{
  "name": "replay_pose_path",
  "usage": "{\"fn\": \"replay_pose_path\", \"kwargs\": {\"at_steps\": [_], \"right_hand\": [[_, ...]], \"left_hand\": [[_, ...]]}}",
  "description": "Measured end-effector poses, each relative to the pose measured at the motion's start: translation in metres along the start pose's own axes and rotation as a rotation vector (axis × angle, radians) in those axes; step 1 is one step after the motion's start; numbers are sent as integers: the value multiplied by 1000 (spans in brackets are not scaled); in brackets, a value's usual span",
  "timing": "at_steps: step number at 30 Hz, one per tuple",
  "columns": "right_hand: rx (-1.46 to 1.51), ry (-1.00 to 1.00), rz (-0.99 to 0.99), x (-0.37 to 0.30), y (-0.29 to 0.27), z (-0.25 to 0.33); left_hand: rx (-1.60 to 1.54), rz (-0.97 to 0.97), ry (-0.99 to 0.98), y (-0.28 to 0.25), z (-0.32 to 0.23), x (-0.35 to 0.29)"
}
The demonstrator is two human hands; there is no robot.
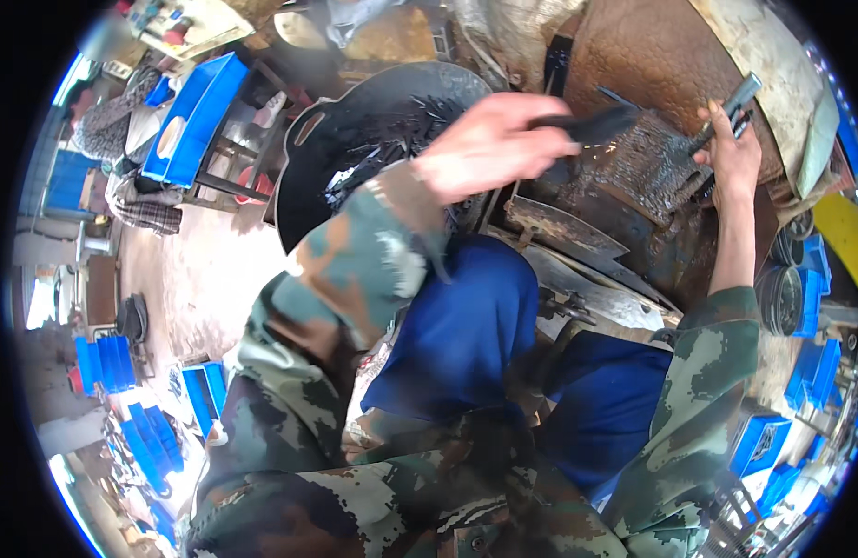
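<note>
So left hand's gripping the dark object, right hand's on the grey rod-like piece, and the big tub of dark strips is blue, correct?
Wrong colour: the head view shows the big tub is black. The rest stands: dark strips inside, left hand gripping the dark object, right hand on the grey rod-like piece.

The person wears a camouflage jacket [373, 488] in green, brown and pale grey, with long sleeves [355, 270] and a small round button [478, 542]. Plain deep-blue trousers [466, 321] cover both knees.
</note>
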State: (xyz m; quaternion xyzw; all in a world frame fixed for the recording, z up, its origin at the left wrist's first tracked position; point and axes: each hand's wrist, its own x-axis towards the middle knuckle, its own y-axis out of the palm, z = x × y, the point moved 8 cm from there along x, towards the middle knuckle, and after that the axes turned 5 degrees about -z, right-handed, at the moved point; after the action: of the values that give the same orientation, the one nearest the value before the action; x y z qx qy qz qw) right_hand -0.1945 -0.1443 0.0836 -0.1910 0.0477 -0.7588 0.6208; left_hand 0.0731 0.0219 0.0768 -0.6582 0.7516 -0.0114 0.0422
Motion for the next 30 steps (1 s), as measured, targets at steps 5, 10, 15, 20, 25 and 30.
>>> {"fn": "replay_pose_path", "kwargs": {"at_steps": [5,10,15,20,25,30], "right_hand": [[-61,34,6,13,-3,-16],[-32,-227,-27,14,-3,0],[6,-5,18,7,0,-7],[48,20,52,3,2,-4],[26,-5,11,3,1,-3],[36,26,20,3,3,-4]], "left_hand": [[30,27,202,69,-45,52],[-9,-182,222,98,-47,86],[9,-255,147,100,-5,95],[97,-289,79,96,20,93],[17,-309,60,94,18,91],[-13,-244,-12,93,13,85]]}}
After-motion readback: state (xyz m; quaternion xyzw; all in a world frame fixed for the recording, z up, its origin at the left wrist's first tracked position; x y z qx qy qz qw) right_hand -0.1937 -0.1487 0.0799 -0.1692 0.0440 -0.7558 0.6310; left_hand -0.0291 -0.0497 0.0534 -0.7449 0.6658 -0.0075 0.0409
